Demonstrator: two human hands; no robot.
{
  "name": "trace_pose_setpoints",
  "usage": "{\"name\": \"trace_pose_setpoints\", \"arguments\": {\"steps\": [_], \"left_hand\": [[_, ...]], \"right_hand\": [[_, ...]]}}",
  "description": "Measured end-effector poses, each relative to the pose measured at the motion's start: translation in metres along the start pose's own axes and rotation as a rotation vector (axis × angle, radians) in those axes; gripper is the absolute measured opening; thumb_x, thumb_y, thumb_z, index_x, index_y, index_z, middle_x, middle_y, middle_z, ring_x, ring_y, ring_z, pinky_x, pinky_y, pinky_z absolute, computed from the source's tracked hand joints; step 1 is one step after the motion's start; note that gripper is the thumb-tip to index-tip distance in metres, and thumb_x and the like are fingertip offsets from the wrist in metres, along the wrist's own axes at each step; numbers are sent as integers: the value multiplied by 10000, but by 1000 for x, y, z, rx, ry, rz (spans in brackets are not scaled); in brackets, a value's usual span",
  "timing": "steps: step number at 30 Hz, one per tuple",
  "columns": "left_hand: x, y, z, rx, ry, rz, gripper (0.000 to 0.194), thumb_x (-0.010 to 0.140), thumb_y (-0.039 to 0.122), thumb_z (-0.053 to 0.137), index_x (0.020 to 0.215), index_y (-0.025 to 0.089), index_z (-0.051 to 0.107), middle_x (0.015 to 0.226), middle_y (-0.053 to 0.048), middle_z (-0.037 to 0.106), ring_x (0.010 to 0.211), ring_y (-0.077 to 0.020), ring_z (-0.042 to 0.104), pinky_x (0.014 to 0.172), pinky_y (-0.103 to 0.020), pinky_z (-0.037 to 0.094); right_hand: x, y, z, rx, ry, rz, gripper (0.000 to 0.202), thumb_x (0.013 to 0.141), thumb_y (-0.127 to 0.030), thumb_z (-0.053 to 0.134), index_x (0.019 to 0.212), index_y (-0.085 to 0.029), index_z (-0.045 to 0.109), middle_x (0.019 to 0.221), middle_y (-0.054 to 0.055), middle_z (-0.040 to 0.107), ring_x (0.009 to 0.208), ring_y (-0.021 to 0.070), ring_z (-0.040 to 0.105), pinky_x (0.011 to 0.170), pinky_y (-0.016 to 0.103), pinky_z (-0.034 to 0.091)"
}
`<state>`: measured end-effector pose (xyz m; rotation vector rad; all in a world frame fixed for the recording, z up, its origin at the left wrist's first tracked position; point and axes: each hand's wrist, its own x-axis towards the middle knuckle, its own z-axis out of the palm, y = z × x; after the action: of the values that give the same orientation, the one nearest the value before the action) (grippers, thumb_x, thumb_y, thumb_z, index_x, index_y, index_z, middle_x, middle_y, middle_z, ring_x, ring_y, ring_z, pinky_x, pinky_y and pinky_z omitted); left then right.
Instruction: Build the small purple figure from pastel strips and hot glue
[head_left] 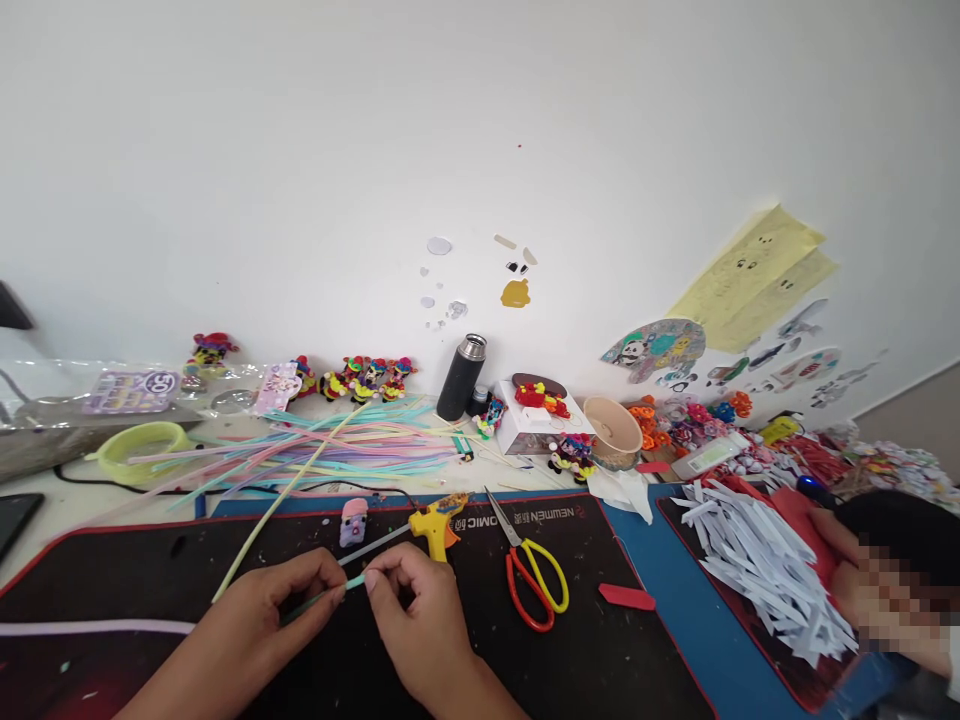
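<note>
A mint-green pipe cleaner (355, 582) runs between my two hands above the black desk mat (495, 660). My left hand (281, 610) pinches it between thumb and forefinger. At its other end, the thumb and forefinger of my right hand (416, 620) are closed on it. Just beyond my fingers lies a yellow glue gun (433, 528) with a glue stick in its back. A small purple and pink figure (353, 523) stands left of the gun. Scissors (534, 572) with one red and one yellow handle lie partly open right of my right hand.
Loose pastel pipe cleaners (322, 450) spread along the back of the desk. Behind them stand fuzzy dolls (373, 378), a black thermos (461, 380) and a white box (536, 428). At right, another person's hand (855, 580) is near a pile of white paper strips (765, 570).
</note>
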<state>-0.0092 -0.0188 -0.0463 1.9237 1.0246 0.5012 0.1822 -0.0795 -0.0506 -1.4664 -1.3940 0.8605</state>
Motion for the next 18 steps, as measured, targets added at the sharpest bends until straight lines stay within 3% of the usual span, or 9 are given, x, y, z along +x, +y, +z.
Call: {"name": "trace_pose_setpoints", "arguments": {"steps": [18], "left_hand": [[0,-1,3,8,12,-8,348,949,521,547,848,233,715,729,15,704,708,-193,635,655,-223,476]], "right_hand": [[-3,4,2,10,12,10,169,947,-291,650,862,-184,750,644,-25,598,564,124,493,522,223,350]]}}
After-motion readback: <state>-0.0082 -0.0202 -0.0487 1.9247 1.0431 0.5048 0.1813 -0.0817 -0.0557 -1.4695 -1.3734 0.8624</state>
